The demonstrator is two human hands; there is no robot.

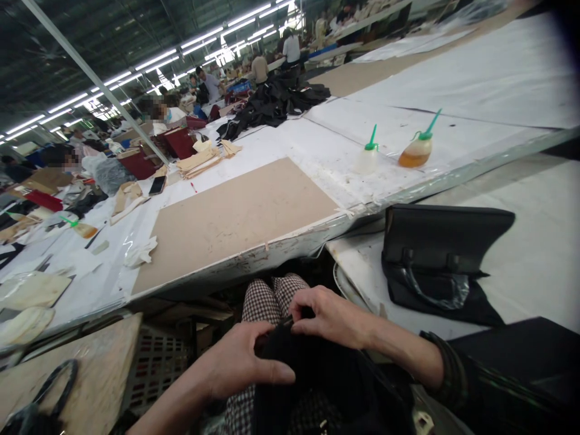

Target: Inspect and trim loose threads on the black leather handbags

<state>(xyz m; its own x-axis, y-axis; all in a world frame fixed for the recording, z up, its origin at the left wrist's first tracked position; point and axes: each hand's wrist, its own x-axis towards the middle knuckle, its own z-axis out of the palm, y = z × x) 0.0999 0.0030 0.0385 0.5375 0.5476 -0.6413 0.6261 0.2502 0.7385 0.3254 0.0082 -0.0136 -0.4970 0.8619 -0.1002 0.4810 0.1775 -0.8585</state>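
A black bag lies across my lap, over checked trousers. Soft dark fabric bulges at its upper edge, and a gold-coloured metal fitting shows near its bottom right. My left hand grips the bag's left side, thumb on the fabric and fingers hidden behind it. At the top edge, my right hand pinches the material between thumb and curled fingers. To the right, another black handbag with a plastic-wrapped handle rests on a white surface.
A worktable with a beige board runs ahead of me. On it stand two green-tipped bottles, one clear and one with amber liquid. Beige pieces, a phone and a black fabric pile lie farther off. A plastic crate is lower left.
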